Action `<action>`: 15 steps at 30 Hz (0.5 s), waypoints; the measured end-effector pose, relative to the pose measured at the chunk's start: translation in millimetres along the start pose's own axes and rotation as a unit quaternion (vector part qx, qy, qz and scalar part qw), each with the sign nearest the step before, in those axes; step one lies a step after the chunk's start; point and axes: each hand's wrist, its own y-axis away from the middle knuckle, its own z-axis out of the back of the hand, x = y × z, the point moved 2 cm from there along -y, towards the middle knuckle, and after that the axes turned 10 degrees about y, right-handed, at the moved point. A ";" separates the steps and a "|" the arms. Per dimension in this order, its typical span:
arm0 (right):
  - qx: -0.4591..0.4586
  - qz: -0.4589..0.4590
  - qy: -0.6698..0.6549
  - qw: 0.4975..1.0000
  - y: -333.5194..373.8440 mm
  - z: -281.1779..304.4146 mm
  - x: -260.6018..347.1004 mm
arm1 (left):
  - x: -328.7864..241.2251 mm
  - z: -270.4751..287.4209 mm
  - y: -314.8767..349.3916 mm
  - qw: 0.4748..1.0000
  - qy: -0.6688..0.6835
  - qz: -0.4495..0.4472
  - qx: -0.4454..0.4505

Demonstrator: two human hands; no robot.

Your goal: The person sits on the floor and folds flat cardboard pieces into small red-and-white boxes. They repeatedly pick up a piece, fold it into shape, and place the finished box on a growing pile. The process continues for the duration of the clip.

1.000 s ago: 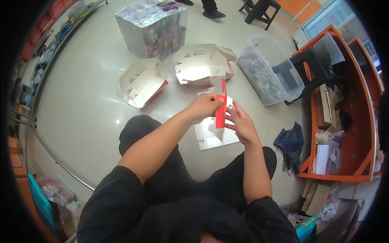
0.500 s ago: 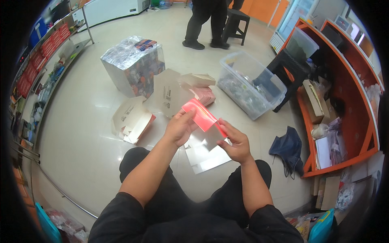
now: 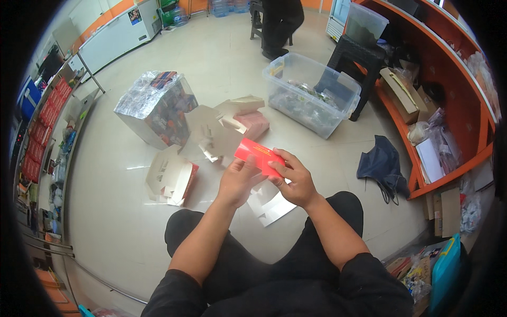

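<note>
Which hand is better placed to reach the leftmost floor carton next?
Left, probably: the left hand is nearer that carton, and the right hand, also on the red card, could hold it.

Legible wording: none | red folded card [image 3: 252, 148]: bears fine yellow print, too small | open white carton [image 3: 156, 182]: carries dark print, blurred | red boxes [image 3: 38, 136] at left: show pale lettering, unclear | white freezer [image 3: 108, 47]: 1 dark poster [image 3: 135, 16], unreadable

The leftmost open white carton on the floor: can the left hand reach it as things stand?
Probably yes: nothing visible stands between the left hand and the carton. However, this hand's grip is on the red card, so it would likely release that first.
</note>
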 end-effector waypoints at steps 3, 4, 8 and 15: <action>-0.008 -0.001 0.011 1.000 0.7 1.6 -3.0 | 2.7 -4.3 2.7 1.000 -0.031 -0.001 -0.003; -0.004 0.037 -0.003 0.999 0.2 3.1 -2.9 | 1.5 -4.7 2.6 0.999 -0.036 -0.031 -0.003; 0.010 0.095 -0.009 0.995 -0.4 3.4 -0.5 | -2.8 0.7 -0.4 0.997 -0.036 -0.068 0.004; -0.054 0.089 0.121 0.987 2.1 -19.6 15.9 | 11.8 16.2 -5.7 0.997 0.043 -0.017 -0.056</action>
